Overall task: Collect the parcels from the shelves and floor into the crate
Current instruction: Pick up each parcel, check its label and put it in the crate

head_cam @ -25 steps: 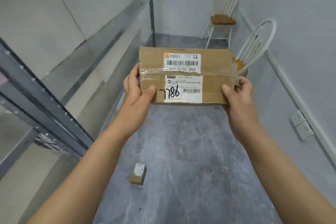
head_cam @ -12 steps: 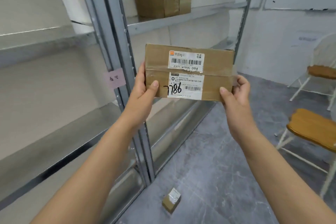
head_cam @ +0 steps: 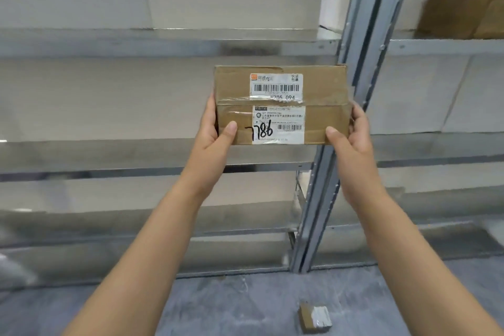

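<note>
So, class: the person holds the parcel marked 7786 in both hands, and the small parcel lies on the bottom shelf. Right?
Not quite. The head view shows the small parcel lying on the floor, not a shelf. The left hand and right hand do hold the parcel marked 7786.

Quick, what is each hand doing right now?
Left hand: grips the left end of the cardboard parcel.
Right hand: grips the parcel's right end.

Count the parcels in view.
3. A large parcel gripped by the left hand and right hand; a small parcel on the floor; a blurred brown parcel on the upper right shelf, possibly more than one.
</note>
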A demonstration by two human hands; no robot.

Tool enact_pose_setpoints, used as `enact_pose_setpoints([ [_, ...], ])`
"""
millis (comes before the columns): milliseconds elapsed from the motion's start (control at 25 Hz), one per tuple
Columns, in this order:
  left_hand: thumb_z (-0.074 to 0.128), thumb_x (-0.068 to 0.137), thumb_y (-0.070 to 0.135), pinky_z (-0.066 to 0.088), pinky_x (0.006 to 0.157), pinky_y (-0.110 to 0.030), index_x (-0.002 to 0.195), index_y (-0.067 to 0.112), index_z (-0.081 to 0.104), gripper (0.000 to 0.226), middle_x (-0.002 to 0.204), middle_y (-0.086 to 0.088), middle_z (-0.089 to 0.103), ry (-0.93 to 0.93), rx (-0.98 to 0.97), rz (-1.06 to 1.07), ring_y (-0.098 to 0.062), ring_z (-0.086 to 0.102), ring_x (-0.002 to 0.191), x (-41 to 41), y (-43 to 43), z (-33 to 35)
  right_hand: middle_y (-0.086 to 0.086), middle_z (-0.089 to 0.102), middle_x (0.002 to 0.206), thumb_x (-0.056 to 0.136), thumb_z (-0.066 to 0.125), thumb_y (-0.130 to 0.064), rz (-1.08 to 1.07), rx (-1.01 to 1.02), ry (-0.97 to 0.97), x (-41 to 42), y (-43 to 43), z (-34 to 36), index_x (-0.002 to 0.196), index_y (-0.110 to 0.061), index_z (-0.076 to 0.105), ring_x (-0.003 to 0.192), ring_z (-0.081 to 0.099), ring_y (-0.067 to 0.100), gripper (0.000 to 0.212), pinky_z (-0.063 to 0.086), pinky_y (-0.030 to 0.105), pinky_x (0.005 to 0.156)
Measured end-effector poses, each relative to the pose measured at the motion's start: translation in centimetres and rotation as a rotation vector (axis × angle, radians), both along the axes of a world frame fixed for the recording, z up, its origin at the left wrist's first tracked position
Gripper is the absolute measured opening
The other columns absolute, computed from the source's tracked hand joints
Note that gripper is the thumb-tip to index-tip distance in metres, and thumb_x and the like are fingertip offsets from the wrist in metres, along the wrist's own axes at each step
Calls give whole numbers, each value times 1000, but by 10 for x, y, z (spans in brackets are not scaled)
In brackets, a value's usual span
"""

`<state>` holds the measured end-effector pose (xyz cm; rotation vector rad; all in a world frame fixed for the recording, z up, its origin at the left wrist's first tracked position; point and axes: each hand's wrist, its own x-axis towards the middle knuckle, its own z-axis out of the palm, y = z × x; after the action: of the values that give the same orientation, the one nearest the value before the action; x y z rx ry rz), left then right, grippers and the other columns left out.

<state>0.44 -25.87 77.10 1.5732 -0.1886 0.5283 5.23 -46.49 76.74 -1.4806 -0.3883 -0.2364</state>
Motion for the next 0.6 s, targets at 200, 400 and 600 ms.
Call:
enact_pose_setpoints([
  [200, 40, 97, -4, 41, 106, -22, 149, 23, 24, 60, 140, 8, 50, -40, -1, 330, -3, 50, 126, -88, 93, 2, -6, 45, 139, 97, 41, -6, 326, -81, 21, -28, 115, -3, 144, -29, 22, 121, 48, 2, 56, 42, 10, 95],
  [400, 42, 96, -4, 38, 110, -28, 149, 23, 23, 62, 140, 2, 51, -48, -25, 607, -9, 49, 129, -195, 191, 3, -1, 42, 144, 96, 40, -2, 564, -74, -39, -90, 247, 1, 143, -27, 27, 131, 43, 10, 54, 34, 32, 113],
  [600, 40, 98, -2, 36, 111, -29, 149, 23, 24, 59, 139, 4, 53, -39, -10, 787, -8, 49, 129, -293, 285, 8, 0, 42, 145, 96, 39, -1, 717, -20, -44, -163, 374, 2, 141, -29, 28, 132, 41, 12, 54, 33, 36, 114],
])
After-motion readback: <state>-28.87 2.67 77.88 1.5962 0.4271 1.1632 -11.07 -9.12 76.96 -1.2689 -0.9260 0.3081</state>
